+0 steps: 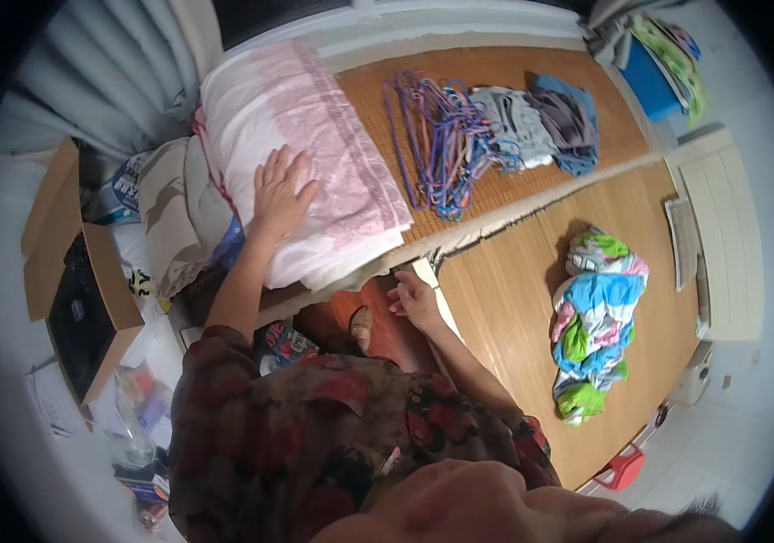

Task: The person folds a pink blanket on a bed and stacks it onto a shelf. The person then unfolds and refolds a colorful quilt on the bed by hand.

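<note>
My left hand (282, 193) lies flat with fingers spread on a thick folded quilt (324, 118), white and pink with a patterned border. The quilt rests on a bed ledge covered by a brown woven mat (369, 77). Lower down, my right hand (412, 299) hangs near the corner of the wooden board (505, 299), its fingers loosely bent and apart, holding nothing I can see. Right of the quilt lies a pile of purple and blue clothes hangers (446, 136). Folded grey and blue clothes (518, 127) sit beside the hangers.
A crumpled, brightly coloured cloth bundle (600, 317) lies on the wooden board. At left stands an open cardboard box (115, 344) with a dark item inside. A blue bin (649, 81) is at the far right, a red stool (624, 468) below. A grey curtain (124, 72) hangs upper left.
</note>
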Demonstrator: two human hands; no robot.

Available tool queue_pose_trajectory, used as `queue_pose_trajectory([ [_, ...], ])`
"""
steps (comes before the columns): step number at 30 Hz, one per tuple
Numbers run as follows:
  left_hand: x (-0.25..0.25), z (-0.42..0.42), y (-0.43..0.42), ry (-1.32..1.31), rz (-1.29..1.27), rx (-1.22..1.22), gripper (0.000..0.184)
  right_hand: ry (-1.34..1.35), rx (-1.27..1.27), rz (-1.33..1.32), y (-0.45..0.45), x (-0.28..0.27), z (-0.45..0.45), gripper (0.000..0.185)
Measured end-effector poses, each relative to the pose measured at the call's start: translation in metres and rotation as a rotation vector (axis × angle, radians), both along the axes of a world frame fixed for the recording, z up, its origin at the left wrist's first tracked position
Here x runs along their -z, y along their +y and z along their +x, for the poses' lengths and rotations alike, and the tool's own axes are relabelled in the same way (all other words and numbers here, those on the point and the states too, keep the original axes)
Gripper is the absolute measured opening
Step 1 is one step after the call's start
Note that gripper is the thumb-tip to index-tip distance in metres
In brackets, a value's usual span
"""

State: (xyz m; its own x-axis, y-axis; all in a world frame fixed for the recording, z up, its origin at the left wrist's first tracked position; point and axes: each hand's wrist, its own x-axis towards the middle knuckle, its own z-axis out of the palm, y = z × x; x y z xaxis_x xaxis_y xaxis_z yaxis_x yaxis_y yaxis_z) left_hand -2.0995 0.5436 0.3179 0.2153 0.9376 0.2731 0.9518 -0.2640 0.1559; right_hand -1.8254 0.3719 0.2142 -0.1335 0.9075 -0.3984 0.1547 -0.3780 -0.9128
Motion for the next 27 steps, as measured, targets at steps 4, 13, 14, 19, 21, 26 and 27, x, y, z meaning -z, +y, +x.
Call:
queue_pose_trajectory([
  [4,0.004,0.006,-0.017,0.118,0.028,-0.081,0.053,0.139,0.226,-0.009,-0.096,-0.012,0.052,0.03],
  [13,0.028,0.199,-0.242,-0.14,-0.101,0.469,0.056,0.211,0.593,0.044,-0.295,-0.001,0.162,0.027],
  [14,0.048,0.227,-0.265,-0.229,-0.197,0.527,0.056,0.149,0.609,0.06,-0.312,-0.007,0.176,0.028],
  [19,0.0,0.373,-0.374,-0.212,-0.312,1.011,0.056,0.215,0.89,0.008,-0.393,-0.025,0.246,0.029],
  [21,0.003,0.392,-0.377,-0.209,-0.316,1.106,0.057,0.202,0.98,0.022,-0.407,-0.023,0.253,0.03],
  [26,0.037,0.429,-0.381,-0.23,-0.508,1.229,0.056,0.153,1.2,0.069,-0.442,-0.028,0.252,0.03],
  [27,0.046,0.434,-0.381,-0.218,-0.542,1.249,0.055,0.121,1.237,0.048,-0.446,-0.035,0.243,0.029],
])
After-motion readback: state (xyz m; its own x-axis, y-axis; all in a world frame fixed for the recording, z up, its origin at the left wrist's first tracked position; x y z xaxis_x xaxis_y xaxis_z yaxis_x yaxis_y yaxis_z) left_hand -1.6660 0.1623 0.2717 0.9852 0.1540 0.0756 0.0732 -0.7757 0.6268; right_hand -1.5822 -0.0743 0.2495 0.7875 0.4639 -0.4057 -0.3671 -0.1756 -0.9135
